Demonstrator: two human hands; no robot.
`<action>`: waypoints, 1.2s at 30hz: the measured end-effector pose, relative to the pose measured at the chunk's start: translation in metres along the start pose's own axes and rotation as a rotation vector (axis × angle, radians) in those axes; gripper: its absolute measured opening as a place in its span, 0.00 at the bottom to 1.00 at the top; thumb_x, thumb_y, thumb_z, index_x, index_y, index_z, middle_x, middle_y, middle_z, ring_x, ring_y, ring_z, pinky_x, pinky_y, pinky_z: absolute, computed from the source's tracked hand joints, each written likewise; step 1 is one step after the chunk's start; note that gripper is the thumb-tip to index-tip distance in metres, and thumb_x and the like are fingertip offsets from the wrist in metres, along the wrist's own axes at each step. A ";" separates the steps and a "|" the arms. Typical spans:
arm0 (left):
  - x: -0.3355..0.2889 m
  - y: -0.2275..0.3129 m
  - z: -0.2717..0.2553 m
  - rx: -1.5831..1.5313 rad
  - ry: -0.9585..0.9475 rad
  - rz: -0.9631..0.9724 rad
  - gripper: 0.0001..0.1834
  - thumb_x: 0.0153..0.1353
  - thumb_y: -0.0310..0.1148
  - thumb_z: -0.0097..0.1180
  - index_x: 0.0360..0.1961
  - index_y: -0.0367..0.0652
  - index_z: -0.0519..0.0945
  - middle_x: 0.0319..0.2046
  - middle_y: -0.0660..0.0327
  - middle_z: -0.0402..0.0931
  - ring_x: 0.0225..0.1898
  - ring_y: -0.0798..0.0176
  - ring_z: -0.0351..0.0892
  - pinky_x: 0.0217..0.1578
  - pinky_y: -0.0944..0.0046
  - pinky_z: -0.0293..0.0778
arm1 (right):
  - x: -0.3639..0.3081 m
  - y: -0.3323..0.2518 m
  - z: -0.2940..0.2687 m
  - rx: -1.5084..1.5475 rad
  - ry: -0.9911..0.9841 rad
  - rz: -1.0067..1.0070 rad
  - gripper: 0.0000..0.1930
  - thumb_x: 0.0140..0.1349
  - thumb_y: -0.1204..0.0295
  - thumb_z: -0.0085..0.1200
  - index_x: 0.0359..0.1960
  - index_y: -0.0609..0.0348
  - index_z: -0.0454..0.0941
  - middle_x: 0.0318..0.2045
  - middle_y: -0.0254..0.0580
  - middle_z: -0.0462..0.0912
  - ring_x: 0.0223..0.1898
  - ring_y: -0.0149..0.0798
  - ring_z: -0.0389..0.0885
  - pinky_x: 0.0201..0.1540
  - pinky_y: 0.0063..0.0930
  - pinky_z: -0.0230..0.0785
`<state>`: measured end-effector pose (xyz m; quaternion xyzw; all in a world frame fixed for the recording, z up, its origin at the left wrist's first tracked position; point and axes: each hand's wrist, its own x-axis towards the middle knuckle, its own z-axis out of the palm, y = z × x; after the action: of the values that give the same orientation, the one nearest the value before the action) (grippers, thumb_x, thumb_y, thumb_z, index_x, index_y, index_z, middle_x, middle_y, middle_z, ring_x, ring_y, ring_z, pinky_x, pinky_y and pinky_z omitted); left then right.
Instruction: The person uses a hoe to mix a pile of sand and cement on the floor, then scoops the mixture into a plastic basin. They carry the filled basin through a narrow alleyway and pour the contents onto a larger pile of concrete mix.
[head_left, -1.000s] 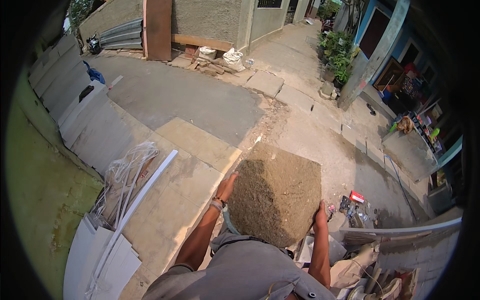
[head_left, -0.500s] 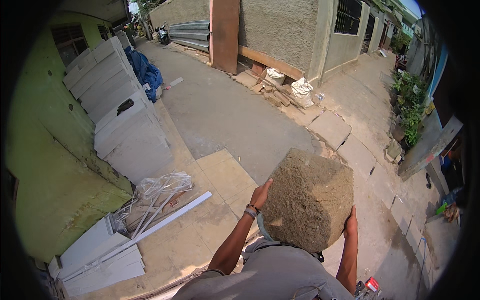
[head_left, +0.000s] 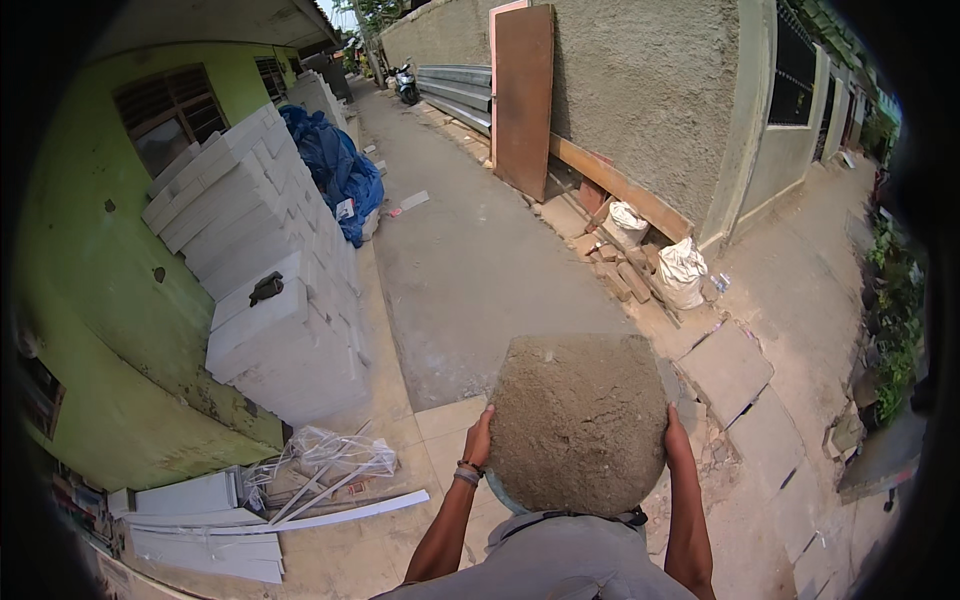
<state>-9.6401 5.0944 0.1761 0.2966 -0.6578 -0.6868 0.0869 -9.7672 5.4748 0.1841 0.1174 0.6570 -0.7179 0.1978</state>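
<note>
In front of my waist I carry a tub (head_left: 507,495) heaped with damp grey-brown sand or mortar (head_left: 580,425). Only a bit of its bluish rim shows at the lower left; the heap hides the rest. My left hand (head_left: 480,438), with bands at the wrist, grips the near left side, its fingers partly hidden. On the opposite side my right hand (head_left: 679,438) is pressed to the edge, fingers curled out of sight beneath. Both arms reach forward, and the load sits close against my grey shirt (head_left: 560,550).
Stacked pale blocks (head_left: 290,330) and a blue tarp (head_left: 335,175) line the green wall at left. White strips and panels (head_left: 215,550) lie below them. A concrete lane (head_left: 470,250) runs ahead. Across it are white sacks (head_left: 682,273), loose bricks (head_left: 625,275) and a leaning brown board (head_left: 523,100).
My view has turned left and lifted, so the surroundings sit farther right and lower in the picture. The tub has swung left and down in view, still held by both hands.
</note>
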 end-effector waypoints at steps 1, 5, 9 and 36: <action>0.015 0.009 -0.001 -0.025 0.015 -0.042 0.42 0.62 0.63 0.43 0.54 0.27 0.74 0.48 0.49 0.78 0.49 0.58 0.75 0.52 0.63 0.66 | 0.025 -0.014 0.007 -0.047 -0.048 0.026 0.41 0.69 0.41 0.31 0.61 0.74 0.66 0.58 0.58 0.73 0.60 0.46 0.71 0.63 0.33 0.57; 0.083 0.040 0.005 -0.228 0.119 -0.054 0.42 0.64 0.60 0.43 0.55 0.25 0.72 0.50 0.50 0.77 0.51 0.57 0.75 0.54 0.63 0.66 | 0.156 -0.068 0.061 -0.227 -0.092 -0.001 0.42 0.68 0.40 0.31 0.60 0.75 0.67 0.56 0.60 0.74 0.58 0.46 0.72 0.62 0.33 0.58; 0.171 0.070 0.012 -0.165 0.305 -0.031 0.40 0.64 0.59 0.43 0.55 0.25 0.72 0.50 0.50 0.77 0.49 0.58 0.76 0.52 0.63 0.67 | 0.281 -0.112 0.121 -0.216 -0.240 0.088 0.40 0.68 0.41 0.34 0.61 0.72 0.67 0.59 0.54 0.72 0.60 0.45 0.69 0.64 0.32 0.54; 1.017 0.371 0.041 -0.226 0.413 -0.055 0.41 0.64 0.59 0.43 0.56 0.25 0.72 0.50 0.48 0.77 0.49 0.58 0.77 0.52 0.63 0.68 | 1.068 -0.466 0.529 -0.251 -0.386 0.052 0.42 0.68 0.39 0.31 0.62 0.70 0.66 0.59 0.54 0.72 0.62 0.46 0.68 0.63 0.34 0.57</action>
<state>-10.5848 4.5672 0.2308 0.4370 -0.5368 -0.6828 0.2336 -10.8778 4.8398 0.2025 -0.0308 0.6879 -0.6343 0.3515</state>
